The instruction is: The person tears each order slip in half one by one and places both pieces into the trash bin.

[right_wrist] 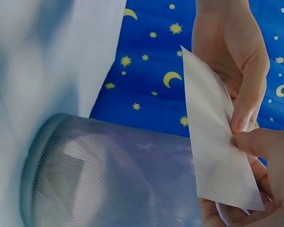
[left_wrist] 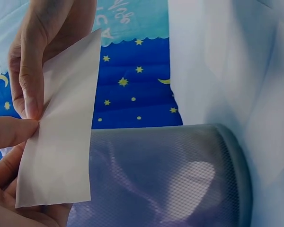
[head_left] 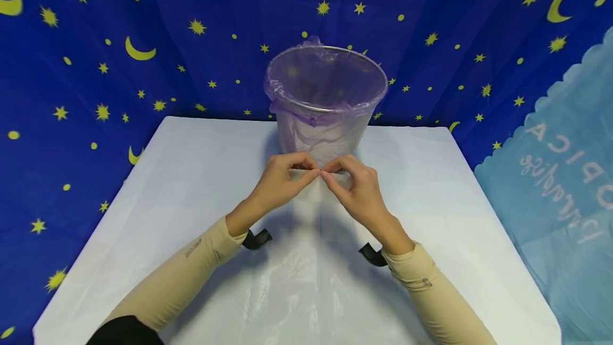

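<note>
Both hands meet over the table, thumbs and fingertips together at the top edge of a small white sheet of paper (left_wrist: 61, 127). My left hand (head_left: 275, 182) pinches it from the left and my right hand (head_left: 358, 188) from the right, their fingertips touching or nearly so. In the wrist views the sheet hangs as a narrow rectangle, slightly bent, its pinched edge partly covered by the thumbs. Just behind the hands stands a round mesh wastebasket (head_left: 318, 137), upright, lined with a translucent purple bag (head_left: 287, 97) folded over its rim.
A white cloth covers the table (head_left: 210, 158). Behind it hangs a blue curtain (head_left: 167, 25) with yellow moons and stars; a light-blue lettered cloth (head_left: 565, 174) hangs at the right. Curved black pieces (head_left: 257, 239) project near both wrists. A pale patch shows through the basket's mesh.
</note>
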{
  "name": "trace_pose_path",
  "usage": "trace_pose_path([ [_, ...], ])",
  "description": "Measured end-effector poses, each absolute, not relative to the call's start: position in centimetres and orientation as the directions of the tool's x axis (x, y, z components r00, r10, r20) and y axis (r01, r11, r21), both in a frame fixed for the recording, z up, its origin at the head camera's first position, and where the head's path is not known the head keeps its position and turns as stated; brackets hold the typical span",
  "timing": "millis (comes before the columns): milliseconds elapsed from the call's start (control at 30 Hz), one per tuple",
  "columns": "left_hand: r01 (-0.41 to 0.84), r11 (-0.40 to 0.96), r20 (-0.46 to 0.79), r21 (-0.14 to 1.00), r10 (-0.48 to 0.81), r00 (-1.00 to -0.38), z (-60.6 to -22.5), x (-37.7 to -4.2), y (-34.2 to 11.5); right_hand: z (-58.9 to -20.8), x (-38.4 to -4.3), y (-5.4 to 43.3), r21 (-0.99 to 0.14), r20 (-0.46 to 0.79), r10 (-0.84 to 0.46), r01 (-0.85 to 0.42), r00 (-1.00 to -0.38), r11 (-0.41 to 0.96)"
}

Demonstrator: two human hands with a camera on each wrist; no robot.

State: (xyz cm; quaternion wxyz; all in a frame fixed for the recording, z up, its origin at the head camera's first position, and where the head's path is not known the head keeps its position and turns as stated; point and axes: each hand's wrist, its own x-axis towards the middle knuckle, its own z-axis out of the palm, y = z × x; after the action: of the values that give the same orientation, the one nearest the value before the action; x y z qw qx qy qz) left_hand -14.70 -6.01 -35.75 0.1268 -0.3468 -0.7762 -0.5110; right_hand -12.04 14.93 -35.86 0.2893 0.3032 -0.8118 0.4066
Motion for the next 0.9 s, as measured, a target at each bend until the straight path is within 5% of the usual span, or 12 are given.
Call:
trace_pose_path([
  [433, 0.692, 0.221, 0.577, 0.687, 0.414, -0.704, -33.0, -15.8, -5.2, -32.5, -12.6, 15.9, -0.465, 0.709, -0.261, -0.712, -0.655, 0.526],
  [900, 0.764, 0.207, 0.628, 0.61, 0.461, -0.627, -28.4, -16.5, -5.6, -28.6, -12.7, 15.6, -0.393, 0.766, -0.255, -0.743, -0.591, 0.542],
])
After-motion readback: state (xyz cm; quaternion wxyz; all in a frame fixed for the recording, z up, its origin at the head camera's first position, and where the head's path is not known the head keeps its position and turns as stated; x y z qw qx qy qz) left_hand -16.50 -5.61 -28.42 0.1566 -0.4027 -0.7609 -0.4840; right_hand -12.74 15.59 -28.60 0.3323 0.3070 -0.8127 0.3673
